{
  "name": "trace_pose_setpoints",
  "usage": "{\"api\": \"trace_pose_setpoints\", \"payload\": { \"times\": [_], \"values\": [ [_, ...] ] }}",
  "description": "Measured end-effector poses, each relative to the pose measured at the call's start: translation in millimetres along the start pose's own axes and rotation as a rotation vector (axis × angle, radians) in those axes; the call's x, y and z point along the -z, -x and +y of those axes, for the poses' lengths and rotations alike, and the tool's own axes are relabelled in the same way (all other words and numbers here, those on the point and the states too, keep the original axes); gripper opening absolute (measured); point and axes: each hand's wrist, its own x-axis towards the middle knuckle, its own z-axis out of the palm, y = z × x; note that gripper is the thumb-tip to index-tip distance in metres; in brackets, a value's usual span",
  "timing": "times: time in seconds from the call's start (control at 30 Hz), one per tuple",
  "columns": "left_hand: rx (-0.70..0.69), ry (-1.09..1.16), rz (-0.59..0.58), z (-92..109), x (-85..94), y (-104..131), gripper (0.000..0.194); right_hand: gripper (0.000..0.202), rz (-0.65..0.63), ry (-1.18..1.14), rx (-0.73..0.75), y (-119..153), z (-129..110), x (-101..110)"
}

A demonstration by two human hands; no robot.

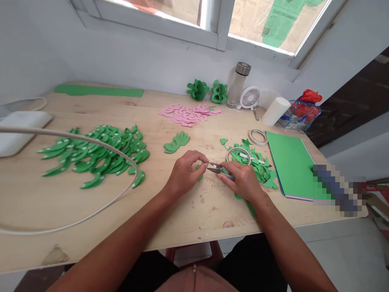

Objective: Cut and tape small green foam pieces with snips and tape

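Note:
My left hand point(187, 172) is closed in a pinch over the middle of the table, and a small green cutout point(199, 172) shows at its fingertips, partly hidden. My right hand point(242, 178) grips blue-handled snips point(215, 170) with dark blades. Their tips point left and reach my left fingertips; a tiny white bit shows at the blades. Just beyond my left hand lie green leaf-like cutouts point(176, 142). Beside my right hand are green scraps point(263, 172), with a tape roll point(228, 151) and a white pen point(252, 158) on them.
Many curved green pieces with white squares point(103, 152) lie left, crossed by a pale cable point(121, 154). Pink cutouts point(188, 114) are farther back. Green sheets point(294, 162), another tape roll point(258, 137), a bottle point(237, 85) and a small fan point(250, 97) stand or lie right.

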Motion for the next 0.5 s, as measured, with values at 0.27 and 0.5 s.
{"api": "trace_pose_setpoints", "payload": {
  "times": [0.27,0.5],
  "values": [
    [0.337,0.101,-0.061,-15,6.9,-4,0.016,0.029,0.059,-0.083,-0.096,0,8,-4],
    [0.203,-0.111,-0.09,-16,2.5,-2,0.017,0.029,0.078,-0.121,-0.106,0,9,-4]
  ]
}}
